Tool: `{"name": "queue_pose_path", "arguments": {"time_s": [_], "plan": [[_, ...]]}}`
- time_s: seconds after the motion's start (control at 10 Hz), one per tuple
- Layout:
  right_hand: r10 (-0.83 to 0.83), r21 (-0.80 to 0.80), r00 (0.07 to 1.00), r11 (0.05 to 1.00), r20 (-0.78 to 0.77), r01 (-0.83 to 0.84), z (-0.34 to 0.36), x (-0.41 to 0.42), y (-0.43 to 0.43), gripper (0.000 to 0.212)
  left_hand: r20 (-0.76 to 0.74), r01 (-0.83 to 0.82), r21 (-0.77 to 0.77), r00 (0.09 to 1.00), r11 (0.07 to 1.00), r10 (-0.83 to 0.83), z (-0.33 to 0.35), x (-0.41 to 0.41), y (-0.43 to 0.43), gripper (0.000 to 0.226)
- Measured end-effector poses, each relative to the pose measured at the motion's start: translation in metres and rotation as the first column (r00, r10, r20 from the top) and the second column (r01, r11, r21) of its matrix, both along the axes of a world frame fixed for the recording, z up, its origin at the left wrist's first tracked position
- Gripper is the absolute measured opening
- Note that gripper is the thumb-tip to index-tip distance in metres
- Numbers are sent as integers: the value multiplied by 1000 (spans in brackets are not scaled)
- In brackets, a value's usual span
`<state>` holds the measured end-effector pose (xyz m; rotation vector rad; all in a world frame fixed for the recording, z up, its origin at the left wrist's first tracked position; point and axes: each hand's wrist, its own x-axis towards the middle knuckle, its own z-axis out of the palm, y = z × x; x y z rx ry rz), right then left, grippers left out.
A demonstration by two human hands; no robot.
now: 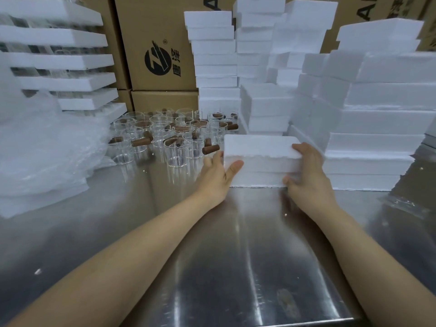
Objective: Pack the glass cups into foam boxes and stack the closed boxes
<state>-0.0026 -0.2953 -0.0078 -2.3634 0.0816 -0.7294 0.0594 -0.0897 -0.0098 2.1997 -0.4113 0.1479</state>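
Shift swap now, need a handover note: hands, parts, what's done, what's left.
Left hand: grips the left end of the closed foam box.
Right hand: grips its right end.
The box rests on the steel table.
Done: foam box stacks stand to its right.
Left: stack this box, then pack the many loose glass cups at back left.

Near side, the steel table (236, 256) is open run, room for both arms. Far centre, the foam box (259, 147) blocks the lane, held at its ends by the left hand (217, 175) and right hand (309, 178). Glass cups (169, 138) crowd just left of it. Plastic wrap (42, 147) fills the left edge. Stacked foam boxes (377, 128) wall off right and far, just beside the right hand.
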Motion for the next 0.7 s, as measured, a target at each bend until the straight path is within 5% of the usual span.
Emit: {"name": "queue_pose_path", "arguments": {"time_s": [0.2, 0.5, 0.7], "plan": [[35, 84, 999, 996, -10, -34, -4, 16, 1, 81, 23, 3, 85, 1000, 996, -5, -3, 6, 0, 60], [13, -87, 1000, 996, -13, -14, -3, 23, 6, 83, -29, -29, 65, 999, 997, 31, 7, 10, -2, 58], [-90, -191, 995, 977, 38, 96, 11, -6, 25, 90, -39, -192, 265, 977, 945, 210, 6, -35, -12, 102]]}}
